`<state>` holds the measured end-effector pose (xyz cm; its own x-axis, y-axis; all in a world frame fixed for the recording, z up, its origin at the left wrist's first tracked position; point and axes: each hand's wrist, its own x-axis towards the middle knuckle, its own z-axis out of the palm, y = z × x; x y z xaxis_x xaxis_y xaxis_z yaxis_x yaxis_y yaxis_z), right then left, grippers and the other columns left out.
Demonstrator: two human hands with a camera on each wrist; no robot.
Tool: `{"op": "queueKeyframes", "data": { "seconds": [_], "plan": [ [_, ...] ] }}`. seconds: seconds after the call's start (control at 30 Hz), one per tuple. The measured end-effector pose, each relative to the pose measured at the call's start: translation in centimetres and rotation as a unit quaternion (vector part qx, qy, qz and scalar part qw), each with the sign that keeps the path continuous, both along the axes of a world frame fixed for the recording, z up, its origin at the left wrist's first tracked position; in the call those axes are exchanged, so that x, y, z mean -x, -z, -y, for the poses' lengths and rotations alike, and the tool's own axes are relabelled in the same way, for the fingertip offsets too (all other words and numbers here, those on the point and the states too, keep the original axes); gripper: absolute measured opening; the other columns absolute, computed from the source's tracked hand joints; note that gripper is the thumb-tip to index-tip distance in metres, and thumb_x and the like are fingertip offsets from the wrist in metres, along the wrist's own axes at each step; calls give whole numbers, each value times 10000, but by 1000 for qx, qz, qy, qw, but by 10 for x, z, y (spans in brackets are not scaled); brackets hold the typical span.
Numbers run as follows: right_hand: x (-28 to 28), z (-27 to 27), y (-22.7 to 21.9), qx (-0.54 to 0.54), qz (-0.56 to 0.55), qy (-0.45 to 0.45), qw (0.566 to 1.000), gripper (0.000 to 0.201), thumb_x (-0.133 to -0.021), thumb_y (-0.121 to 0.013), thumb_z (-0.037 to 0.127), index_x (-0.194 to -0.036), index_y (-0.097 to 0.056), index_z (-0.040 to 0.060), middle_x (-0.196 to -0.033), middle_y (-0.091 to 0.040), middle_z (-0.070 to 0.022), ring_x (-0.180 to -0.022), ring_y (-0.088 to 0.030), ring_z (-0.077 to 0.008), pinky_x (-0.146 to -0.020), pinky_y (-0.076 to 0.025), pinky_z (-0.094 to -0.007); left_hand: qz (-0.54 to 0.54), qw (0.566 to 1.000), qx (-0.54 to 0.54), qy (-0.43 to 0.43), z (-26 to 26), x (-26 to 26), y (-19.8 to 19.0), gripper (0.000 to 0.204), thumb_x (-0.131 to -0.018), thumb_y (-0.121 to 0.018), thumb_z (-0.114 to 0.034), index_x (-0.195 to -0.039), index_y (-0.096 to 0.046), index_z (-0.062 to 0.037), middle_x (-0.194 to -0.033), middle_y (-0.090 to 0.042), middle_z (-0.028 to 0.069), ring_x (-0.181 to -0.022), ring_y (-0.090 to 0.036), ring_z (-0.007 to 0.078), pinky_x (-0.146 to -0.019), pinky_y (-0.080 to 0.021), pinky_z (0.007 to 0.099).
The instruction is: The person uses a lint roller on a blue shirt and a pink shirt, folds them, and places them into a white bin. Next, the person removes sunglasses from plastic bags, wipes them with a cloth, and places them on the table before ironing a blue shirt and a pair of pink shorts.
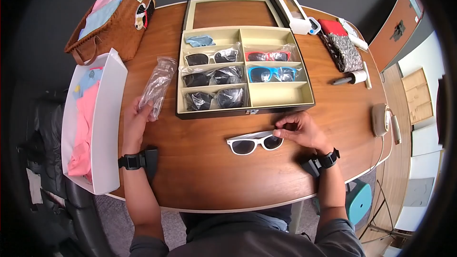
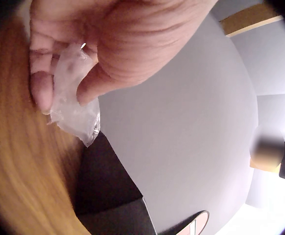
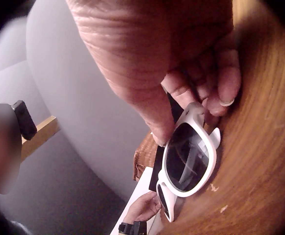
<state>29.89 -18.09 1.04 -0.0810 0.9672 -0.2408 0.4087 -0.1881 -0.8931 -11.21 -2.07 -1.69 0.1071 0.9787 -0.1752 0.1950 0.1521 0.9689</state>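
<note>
My left hand (image 1: 135, 126) pinches the near end of a crinkled clear plastic sleeve (image 1: 162, 78) left of the display case. The left wrist view shows thumb and fingers on either side of this sleeve (image 2: 74, 105). At the case's front, my right hand (image 1: 304, 131) pinches white-framed sunglasses (image 1: 243, 147) with dark lenses by their right corner. In the right wrist view the sunglasses (image 3: 187, 161) are tilted, close over the wood, with the thumb at the hinge. The open case (image 1: 245, 110) holds bagged sunglasses in its compartments, among them a red pair (image 1: 268, 56) and a blue pair (image 1: 271, 74).
A white bin (image 1: 109, 128) with pink clothing stands at the left, a brown basket (image 1: 121, 33) behind it. A grey-blue cloth (image 1: 200, 41) lies in the case. To the right are a lint roller (image 1: 350, 77), a patterned pouch (image 1: 342, 50) and a beige corded device (image 1: 380, 120).
</note>
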Motion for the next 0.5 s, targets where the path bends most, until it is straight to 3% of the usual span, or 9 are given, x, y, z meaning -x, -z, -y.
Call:
{"op": "queueKeyframes", "data": {
  "seconds": [0.3,0.5],
  "plan": [
    [-1,3,8,-62,5,-17,998,265,-859,-775,210,-881,-694,-41,-729,-621,16,-649,-489,-25,-547,-421,-229,2,999,-38,7,5,0,1,237,-964,-607,-152,-1147,-590,-3,-879,-640,21,-687,-570,73,-611,-490,232],
    [-6,3,17,-67,-13,-15,998,267,-863,-772,228,-873,-703,-30,-712,-639,18,-642,-496,-25,-546,-427,-234,-8,999,-47,-26,4,3,3,255,-955,-621,-164,-1169,-573,-33,-924,-639,14,-725,-562,67,-636,-477,230]
  ]
}}
